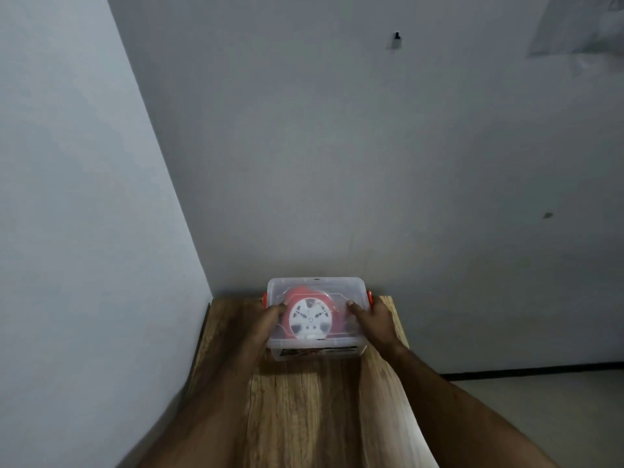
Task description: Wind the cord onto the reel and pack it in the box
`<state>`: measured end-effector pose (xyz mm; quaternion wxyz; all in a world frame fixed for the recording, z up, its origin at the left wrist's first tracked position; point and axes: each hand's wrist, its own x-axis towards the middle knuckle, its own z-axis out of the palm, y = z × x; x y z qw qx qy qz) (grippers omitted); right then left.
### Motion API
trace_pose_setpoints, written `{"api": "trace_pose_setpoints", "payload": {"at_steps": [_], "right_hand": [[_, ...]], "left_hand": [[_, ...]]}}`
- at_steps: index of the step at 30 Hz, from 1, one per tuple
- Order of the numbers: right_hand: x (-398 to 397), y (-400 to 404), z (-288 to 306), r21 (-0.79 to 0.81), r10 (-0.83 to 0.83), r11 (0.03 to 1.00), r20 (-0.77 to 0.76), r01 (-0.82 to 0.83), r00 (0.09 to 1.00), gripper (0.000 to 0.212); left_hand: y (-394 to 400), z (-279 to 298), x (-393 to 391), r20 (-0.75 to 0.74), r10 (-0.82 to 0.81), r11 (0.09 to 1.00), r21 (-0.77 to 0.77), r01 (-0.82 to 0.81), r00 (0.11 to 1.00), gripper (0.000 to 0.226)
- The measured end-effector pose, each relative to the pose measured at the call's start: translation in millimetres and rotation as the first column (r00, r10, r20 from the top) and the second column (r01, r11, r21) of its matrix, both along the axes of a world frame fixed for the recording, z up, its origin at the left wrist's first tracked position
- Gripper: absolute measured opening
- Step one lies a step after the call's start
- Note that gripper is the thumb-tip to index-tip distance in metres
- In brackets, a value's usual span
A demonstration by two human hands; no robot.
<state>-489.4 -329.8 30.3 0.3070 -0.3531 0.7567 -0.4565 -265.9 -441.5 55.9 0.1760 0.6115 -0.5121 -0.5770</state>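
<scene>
Task looks nearly done: the red round reel with white plastic hub [309, 319] lies inside the clear plastic box with orange side latches [351, 349], lid on, at the far end of our wood-grain counter [304, 417], close to the wall. Cord itself we can't make out. Our left hand [271, 319] & right hand [369, 320] lie flat on the lid, fingers [353, 307] together, pressing down. Left, prob.: snap latches. Nothing else on the counter, nothing in the way.

Dim, even indoor light; source not visible. Grey cast on wall [371, 146]. Slight soft blur overall. Where both hands press the box lid [315, 288], the clear plastic hazes the reel beneath. Wide-angle bending toward frame edges; forearms nearest the camera stretched and soft.
</scene>
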Motion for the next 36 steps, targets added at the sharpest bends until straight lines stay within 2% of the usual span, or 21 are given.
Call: {"api": "trace_pose_setpoints", "payload": {"at_steps": [1, 2, 3, 5, 6, 8, 10, 12, 14, 16, 18, 19, 21, 22, 24, 27, 30, 32, 34, 35, 36], "right_hand": [[1.6, -1.1, 1.8, 0.017, 0.013, 1.0, -0.024, -0.013, 1.0, 0.063], [4.4, -1.1, 4.0, 0.071, 0.015, 0.997, -0.112, -0.008, 0.994, 0.072], [5.9, -2.6, 4.6, 0.135, 0.014, 0.991, -0.257, 0.021, 0.966, 0.083], [16.6, -2.0, 12.1, 0.199, 0.091, 0.98, -0.568, 0.029, 0.818, 0.089], [23.9, -0.9, 17.9, 0.191, 0.141, 0.982, -0.665, -0.015, 0.733, 0.087], [40.4, 2.4, 29.3, 0.223, 0.272, 0.962, -0.755, -0.156, 0.597, 0.081], [49.6, 4.3, 24.0, 0.269, 0.372, 0.925, -0.789, -0.269, 0.49, 0.082], [49.6, 4.6, 15.2, 0.373, 0.46, 0.887, -0.766, -0.272, 0.45, 0.09], [49.0, 3.3, 6.9, 0.425, 0.494, 0.869, -0.768, -0.253, 0.407, 0.094], [47.4, -0.4, 1.7, 0.464, 0.53, 0.848, -0.74, -0.258, 0.414, 0.093], [46.8, -1.7, 1.9, 0.48, 0.543, 0.839, -0.717, -0.255, 0.438, 0.094], [47.3, -1.7, 4.0, 0.496, 0.555, 0.831, -0.699, -0.253, 0.451, 0.1], [45.8, -3.1, 4.6, 0.465, 0.549, 0.835, -0.732, -0.292, 0.403, 0.123], [45.1, -3.1, 5.8, 0.482, 0.575, 0.818, -0.709, -0.314, 0.409, 0.132], [47.0, -3.6, 13.2, 0.514, 0.594, 0.805, -0.683, -0.298, 0.426, 0.139], [49.2, -2.7, 17.8, 0.51, 0.592, 0.805, -0.664, -0.303, 0.456, 0.13], [47.2, -5.1, 12.5, 0.549, 0.613, 0.788, -0.663, -0.278, 0.431, 0.102], [47.7, -4.3, 6.2, 0.525, 0.591, 0.807, -0.701, -0.272, 0.401, 0.092], [51.1, 5.1, 18.2, 0.548, 0.609, 0.793, -0.708, -0.266, 0.358, 0.093], [51.8, 6.9, 25.5, 0.47, 0.538, 0.842, -0.767, -0.264, 0.35, 0.097], [54.0, 10.5, 31.6, 0.439, 0.517, 0.854, -0.774, -0.278, 0.366, 0.102]], "left_hand": [[3.0, 3.1, 2.8, 0.086, -0.014, 0.994, -0.109, 0.023, 0.996, 0.044], [5.3, 2.9, 6.9, 0.237, 0.005, 0.958, -0.28, 0.064, 0.972, 0.047], [7.5, 1.6, 9.5, 0.431, 0.047, 0.874, -0.455, 0.172, 0.901, 0.054], [20.7, 1.9, 5.9, 0.596, 0.139, 0.657, -0.653, 0.377, 0.791, 0.071], [27.6, -0.3, -0.6, 0.613, 0.16, 0.551, -0.706, 0.445, 0.774, 0.077], [43.3, -4.7, -14.8, 0.667, 0.178, 0.402, -0.721, 0.565, 0.724, 0.071], [52.9, -17.8, -23.8, 0.747, 0.129, 0.332, -0.652, 0.682, 0.652, 0.069], [57.0, -23.6, -24.7, 0.804, 0.05, 0.332, -0.572, 0.75, 0.592, 0.074], [54.3, -25.8, -23.8, 0.806, 0.027, 0.341, -0.564, 0.752, 0.591, 0.078], [52.8, -22.2, -22.2, 0.815, -0.003, 0.364, -0.539, 0.76, 0.579, 0.077], [50.7, -26.2, -20.5, 0.828, -0.003, 0.339, -0.527, 0.779, 0.561, 0.069], [50.3, -27.0, -19.5, 0.829, -0.004, 0.329, -0.528, 0.783, 0.56, 0.066], [49.4, -28.1, -20.2, 0.84, -0.008, 0.337, -0.508, 0.792, 0.542, 0.066], [47.4, -30.3, -21.8, 0.841, -0.003, 0.335, -0.509, 0.793, 0.541, 0.068], [45.6, -27.5, -24.1, 0.844, -0.024, 0.363, -0.493, 0.791, 0.537, 0.066], [39.4, -28.8, -26.0, 0.817, -0.053, 0.413, -0.505, 0.758, 0.574, 0.069], [39.3, -29.0, -26.2, 0.805, -0.067, 0.442, -0.506, 0.741, 0.589, 0.072], [40.7, -24.2, -24.1, 0.791, -0.129, 0.476, -0.479, 0.737, 0.598, 0.071], [39.6, -27.2, -22.0, 0.79, -0.093, 0.454, -0.509, 0.732, 0.606, 0.078], [39.9, -24.8, -22.9, 0.782, -0.021, 0.417, -0.559, 0.717, 0.622, 0.081], [41.2, -22.8, -24.8, 0.79, -0.019, 0.398, -0.557, 0.729, 0.613, 0.082]]}}
